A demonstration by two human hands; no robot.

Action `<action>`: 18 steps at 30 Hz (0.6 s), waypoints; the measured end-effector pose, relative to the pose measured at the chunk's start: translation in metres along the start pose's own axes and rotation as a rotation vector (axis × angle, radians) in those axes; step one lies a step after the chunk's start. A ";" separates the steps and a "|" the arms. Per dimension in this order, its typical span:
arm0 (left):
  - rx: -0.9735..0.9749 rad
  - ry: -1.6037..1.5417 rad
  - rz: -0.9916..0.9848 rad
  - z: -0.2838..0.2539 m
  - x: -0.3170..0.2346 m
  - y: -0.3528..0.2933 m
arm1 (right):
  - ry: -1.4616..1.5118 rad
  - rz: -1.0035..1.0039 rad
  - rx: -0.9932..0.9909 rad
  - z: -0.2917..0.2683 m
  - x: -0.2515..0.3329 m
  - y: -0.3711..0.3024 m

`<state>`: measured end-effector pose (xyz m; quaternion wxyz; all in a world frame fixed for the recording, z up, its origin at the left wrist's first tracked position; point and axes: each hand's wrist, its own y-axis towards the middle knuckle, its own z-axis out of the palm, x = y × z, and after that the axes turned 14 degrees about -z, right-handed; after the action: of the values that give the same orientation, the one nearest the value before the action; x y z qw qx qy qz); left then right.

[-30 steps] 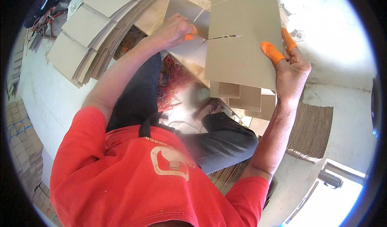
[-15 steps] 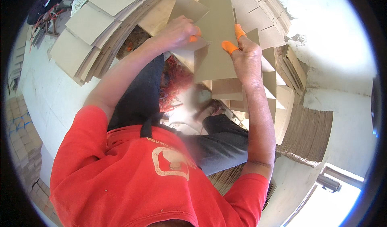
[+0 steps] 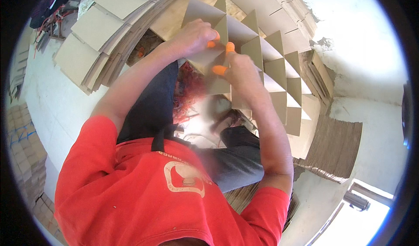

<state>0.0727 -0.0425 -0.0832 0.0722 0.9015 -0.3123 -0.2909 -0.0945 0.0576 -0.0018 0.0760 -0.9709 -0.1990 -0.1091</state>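
Note:
A grid of interlocked grey-brown cardboard dividers (image 3: pixel 273 49) stands ahead of me, its strips crossing into several square cells. My left hand (image 3: pixel 198 37) is closed at the grid's left end, pinching a cardboard strip; orange covers show on its fingertips. Close beside it, my right hand (image 3: pixel 244 71) grips the strip that crosses there. Its thumb and forefinger, both in orange covers, lie on the cardboard. The other fingers of that hand are mostly hidden behind it.
Stacks of flat cardboard sheets (image 3: pixel 98 32) lie at the left, with slotted sheets (image 3: pixel 279 17) at the far right. Another cardboard stack (image 3: pixel 334 145) sits by the pale wall (image 3: pixel 362 54). Red stringy material (image 3: pixel 188 89) lies on the floor near my legs.
The broad cardboard strip that stood up in front has come down into the grid, baring its cells. My right hand moved left and nearer, toward my left hand, which stayed about still.

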 end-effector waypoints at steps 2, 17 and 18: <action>-0.030 0.016 0.059 -0.001 -0.002 -0.002 | 0.011 0.066 -0.178 -0.016 -0.009 -0.002; 0.060 0.180 0.254 0.032 -0.010 0.112 | 0.270 0.094 -0.422 0.006 -0.144 -0.080; -0.002 0.200 0.381 0.042 -0.001 0.125 | 0.145 0.204 -0.321 0.019 -0.134 -0.077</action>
<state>-0.0171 -0.1385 -0.0781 0.1574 0.8504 -0.4683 -0.1812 -0.2421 0.0814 -0.0448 -0.0551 -0.9753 -0.0739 -0.2005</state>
